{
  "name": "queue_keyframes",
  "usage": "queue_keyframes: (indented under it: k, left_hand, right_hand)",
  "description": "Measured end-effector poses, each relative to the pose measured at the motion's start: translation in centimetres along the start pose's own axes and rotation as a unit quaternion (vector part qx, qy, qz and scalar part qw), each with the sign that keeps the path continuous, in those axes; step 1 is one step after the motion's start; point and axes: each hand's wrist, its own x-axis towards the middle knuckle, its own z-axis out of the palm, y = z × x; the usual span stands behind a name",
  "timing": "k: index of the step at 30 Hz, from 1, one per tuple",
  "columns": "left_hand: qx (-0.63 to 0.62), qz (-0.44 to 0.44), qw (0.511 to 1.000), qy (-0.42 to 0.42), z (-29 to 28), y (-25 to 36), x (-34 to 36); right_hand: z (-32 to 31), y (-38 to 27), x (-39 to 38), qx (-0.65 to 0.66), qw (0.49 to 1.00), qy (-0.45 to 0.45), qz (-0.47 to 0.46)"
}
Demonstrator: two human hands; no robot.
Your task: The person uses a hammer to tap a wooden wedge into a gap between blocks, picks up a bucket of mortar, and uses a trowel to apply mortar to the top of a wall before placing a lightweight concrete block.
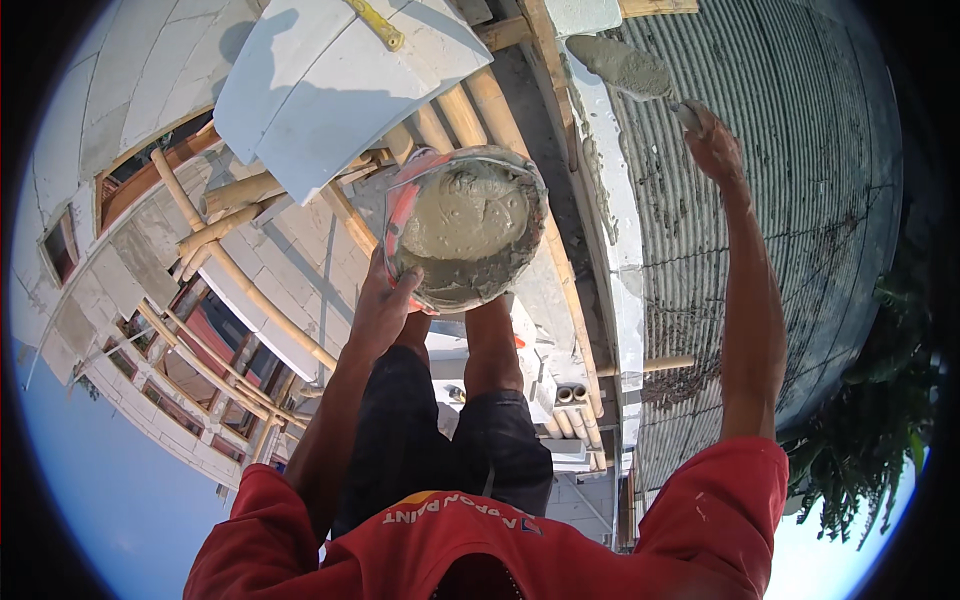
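My left hand grips the near left rim of a round red bucket, with the thumb over its edge. Wet grey mortar lies inside and coats the bucket's walls. Out to the right, my right hand is closed round the handle of a trowel. Mortar covers the trowel's blade, which points left above the top of a narrow white block wall. Smears of mortar run along that wall's left edge. Whether the blade touches the wall I cannot tell.
White blocks lie at the upper left, with a yellow-handled tool on them. Bamboo poles form scaffolding around me. Corrugated roofing slopes away on the right. A gap runs beside the wall. Far down left stands a block building.
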Motion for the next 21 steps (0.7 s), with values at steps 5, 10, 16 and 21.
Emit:
queue_keyframes:
  k: [5, 10, 16, 21]
  left_hand:
    - [-0.017, 0.019, 1.000, 0.014, -1.0, -1.1, -1.1]
    - [-0.107, -0.031, 0.994, 0.017, -0.5, -1.3, -2.1]
    - [-0.169, -0.046, 0.984, 0.027, 0.2, -1.0, -2.2]
    - [-0.136, -0.069, 0.987, 0.048, 0.3, -1.0, -2.0]
  right_hand:
    - [-10.4, -9.0, 3.0, -0.033, 0.988, -0.139, 0.060]
    - [-15.3, -12.3, 1.3, -0.106, 0.985, -0.135, 0.017]
    - [-15.6, -12.2, 0.6, -0.214, 0.970, -0.115, -0.007]
    - [-8.9, -16.2, 4.4, -0.242, 0.950, -0.197, -0.016]
